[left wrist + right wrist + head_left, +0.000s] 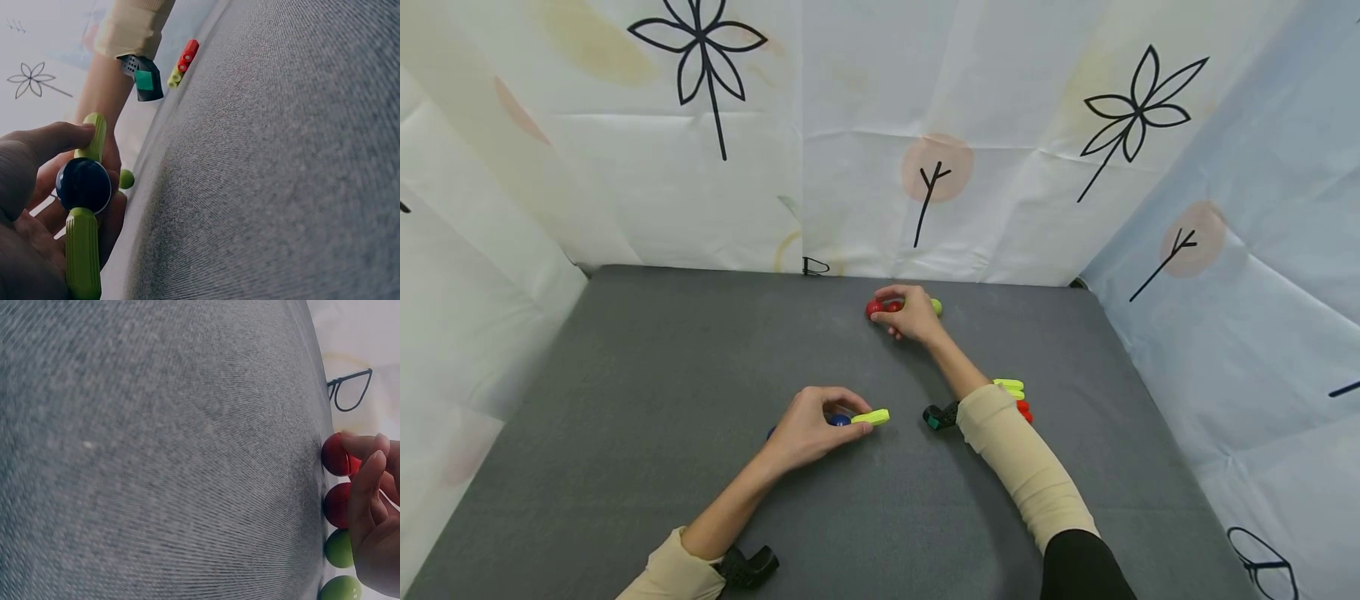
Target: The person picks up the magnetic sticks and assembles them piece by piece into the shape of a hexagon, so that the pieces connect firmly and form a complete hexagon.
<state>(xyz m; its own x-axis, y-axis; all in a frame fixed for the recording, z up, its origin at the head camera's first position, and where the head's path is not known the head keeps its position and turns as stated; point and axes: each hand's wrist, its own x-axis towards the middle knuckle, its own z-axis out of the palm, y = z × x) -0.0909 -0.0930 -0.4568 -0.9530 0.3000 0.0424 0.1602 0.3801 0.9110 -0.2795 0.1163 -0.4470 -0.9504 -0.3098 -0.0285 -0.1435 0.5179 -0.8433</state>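
In my left hand I hold a joined piece: a dark blue ball between two yellow-green ribbed rods. My thumb and fingers pinch the rod at its far end. Part of another blue ball shows behind the hand. At the back of the table, my right hand has its thumb and index finger around a red ball, the end one of a row. Beside it in the row are a second red ball and two green balls, partly hidden by the hand.
Yellow-green rods and red rods lie by the right forearm, partly covered by the sleeve. The grey table ends at a patterned cloth behind, with more cloth at both sides. Each wrist carries a black camera.
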